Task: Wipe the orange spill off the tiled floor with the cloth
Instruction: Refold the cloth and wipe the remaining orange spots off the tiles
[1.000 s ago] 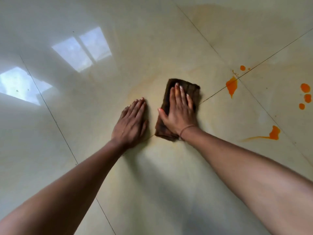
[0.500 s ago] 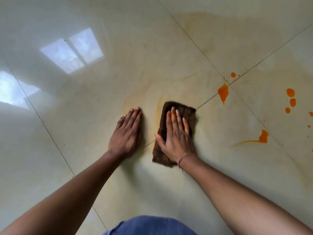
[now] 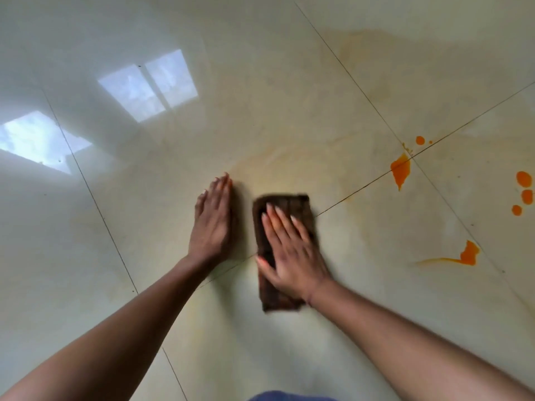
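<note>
Soft, even daylight is spread over the glossy tiled floor [image 3: 289, 82]. Glare is produced at upper left by two bright window reflections [image 3: 147, 85]. Faint, diffuse shadows are thrown beside the left hand [image 3: 212, 224] and under the forearms [image 3: 115, 328]. Motion blur is shown on the right hand [image 3: 289, 256] and the cloth [image 3: 282, 204], while the orange spill [image 3: 401, 169] is rendered with clearer edges. The forearms are enlarged toward the lower corners by the wide-angle view.

A single head-worn camera looks steeply down and forward at the tiled floor [image 3: 289, 82], close enough that both forearms [image 3: 130, 328] run in from the bottom edge. The left hand [image 3: 212, 224] and right hand [image 3: 289, 256] sit near the frame's centre, with the orange spill [image 3: 401, 169] out toward 3 o'clock.
</note>
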